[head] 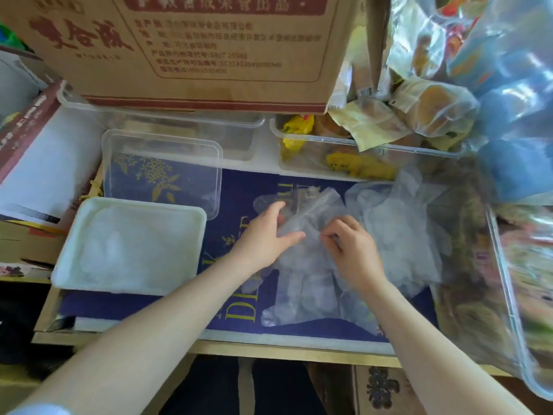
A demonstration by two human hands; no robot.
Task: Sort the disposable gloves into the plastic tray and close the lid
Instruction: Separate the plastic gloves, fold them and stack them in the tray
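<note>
Cardboard box [191, 49]: brown corrugated board with red print, stiff and flat-sided, along the far edge of the desk [269, 350].
Desk cover [239, 193]: smooth dark-blue printed sheet with gold lettering; everything for the task lies on it.
Snack trays [371, 151]: clear rigid tubs of crinkly wrapped food at the far right corner and right edge.
White tray [131, 244]: opaque, shallow, rounded corners, at the near left; a few pale gloves seem to lie inside.
Clear tray [163, 172]: thin transparent plastic just behind the white one; whether it is the lid I cannot tell.
Gloves [389, 223]: thin, cloudy, limp film in a loose overlapping heap from the middle to the right.
Left hand [266, 235]: fingers extended, pressing flat on the heap.
Right hand [350, 247]: fingers curled, pinching a fold of film.
Step in hand: probably separating one glove. The sheets likely cling, so hold the heap down with the left hand, peel slowly, and carry the glove flat to the white tray.
</note>
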